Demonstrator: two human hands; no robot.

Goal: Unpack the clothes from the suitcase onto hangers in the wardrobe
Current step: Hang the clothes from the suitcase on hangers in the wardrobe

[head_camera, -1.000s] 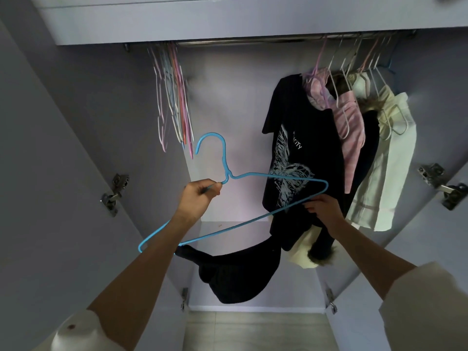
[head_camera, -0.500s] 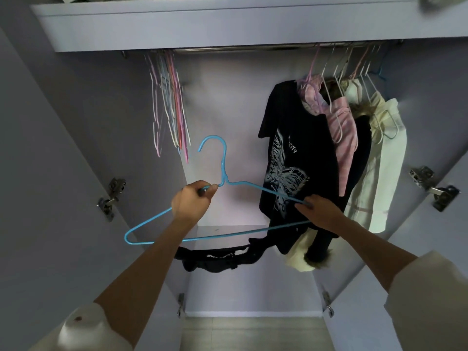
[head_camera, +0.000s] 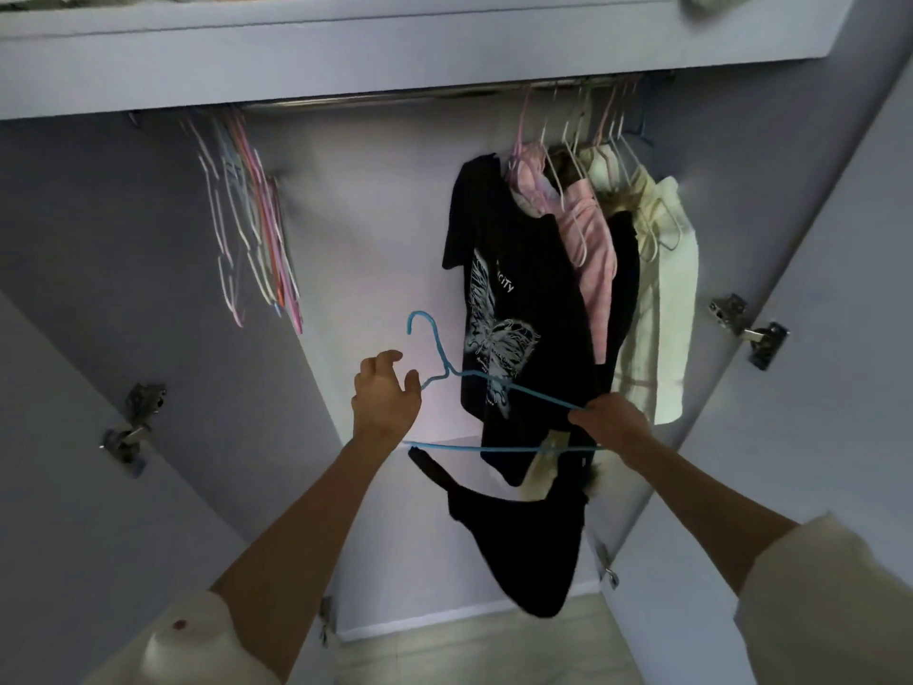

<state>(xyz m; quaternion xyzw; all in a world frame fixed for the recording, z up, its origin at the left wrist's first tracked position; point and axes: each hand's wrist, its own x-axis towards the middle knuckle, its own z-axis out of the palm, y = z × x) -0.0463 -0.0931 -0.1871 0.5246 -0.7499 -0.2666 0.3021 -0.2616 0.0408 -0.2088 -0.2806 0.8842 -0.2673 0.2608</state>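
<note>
- A thin blue wire hanger point(head_camera: 494, 388) is held level in the open wardrobe, low in the middle, well below the metal rail point(head_camera: 395, 97), its hook pointing up.
- A dark garment point(head_camera: 523, 541) is draped beneath the hanger's bottom bar; whether it is threaded over that bar cannot be told.
- The right hand point(head_camera: 610, 421) is pinched shut on the hanger's right shoulder.
- The left hand point(head_camera: 385, 395) is spread, fingers apart, just beside the hanger's neck and gripping nothing.
- A black butterfly-print T-shirt point(head_camera: 514, 309) hangs close behind, at the right end of the rail.
- Risk: with one hand supporting it, the hanger could tip and the garment slide to the pale floor point(head_camera: 469, 645); the hook could also snag the T-shirt.
</note>
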